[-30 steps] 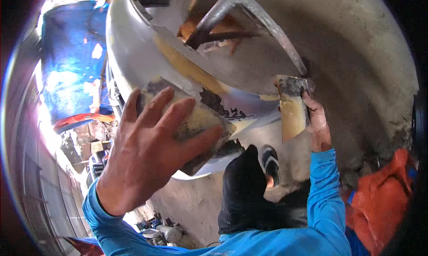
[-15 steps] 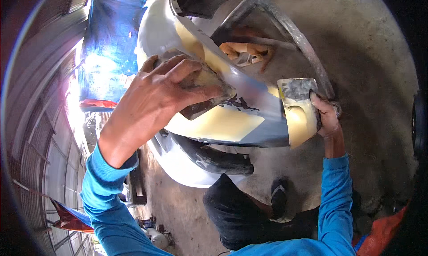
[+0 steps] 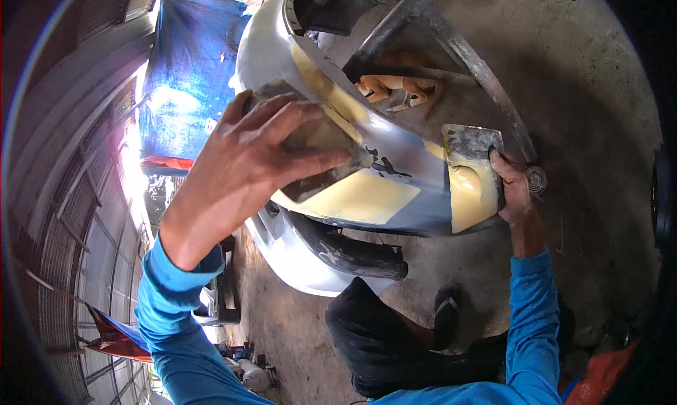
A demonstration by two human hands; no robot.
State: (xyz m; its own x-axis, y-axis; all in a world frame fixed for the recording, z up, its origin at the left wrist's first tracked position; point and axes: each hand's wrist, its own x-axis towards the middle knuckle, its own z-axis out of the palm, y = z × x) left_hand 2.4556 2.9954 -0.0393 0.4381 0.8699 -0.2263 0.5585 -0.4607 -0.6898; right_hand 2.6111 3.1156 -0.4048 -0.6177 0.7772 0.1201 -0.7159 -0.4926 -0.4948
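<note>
My left hand (image 3: 243, 169) is closed on a dark, dust-smeared flat pad (image 3: 310, 183), which lies over the curved grey bumper (image 3: 395, 155) among cream filler patches and bare dark flakes. The pad covers part of the bumper's face. At the bumper's right end, my right hand (image 3: 513, 186) grips a flat plate (image 3: 472, 143) with a mottled dark top and cream putty below, thumb on its edge. I cannot tell whether this plate touches the bumper.
A second, white-and-black bumper (image 3: 296, 264) lies below. A metal frame (image 3: 493, 88) stands behind, with a tan dog (image 3: 412, 95) lying beneath it. A blue tarp (image 3: 183, 66) hangs left beside corrugated sheeting (image 3: 84, 229). Red cloth (image 3: 599, 373) sits lower right.
Since a second ago the view has widened and shifted, showing more of both bumpers and the dog. Both hands keep their holds; the left hand with its pad appears higher over the bumper.
</note>
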